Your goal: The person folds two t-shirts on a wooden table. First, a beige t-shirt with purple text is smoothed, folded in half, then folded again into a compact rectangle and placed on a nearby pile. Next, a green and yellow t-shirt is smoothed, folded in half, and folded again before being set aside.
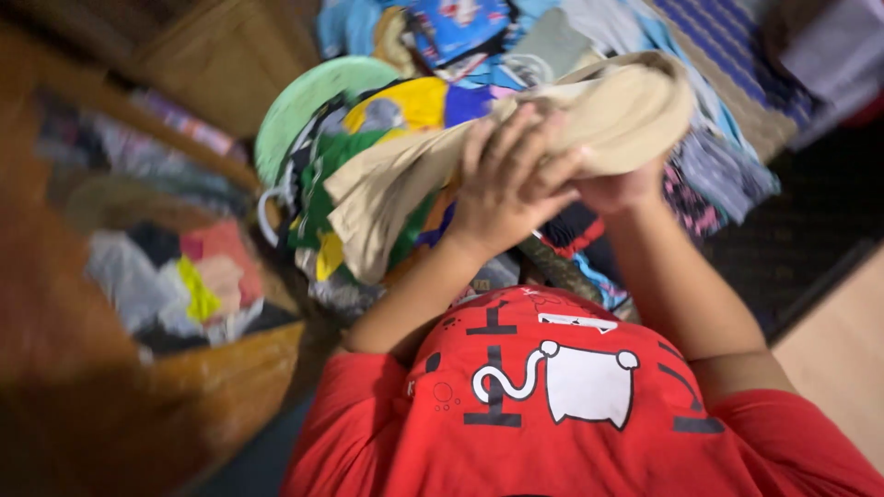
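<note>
— Nearest the camera, what do you see?
— A red printed cotton shirt [552, 414], then both hands raised. The left hand [506, 184] closes its grip over a beige folded cloth garment [516, 138]; the right hand [622, 189] clasps it from beneath.
— How does the garment lie?
— Its long axis slants down-left, above the heaped colourful clothes [460, 64] and pale green round plastic tub [304, 101].

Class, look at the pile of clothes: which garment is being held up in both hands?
The beige cloth garment: the left hand and right hand grip it above the pile, while the yellow and green garments lie untouched beneath.
</note>
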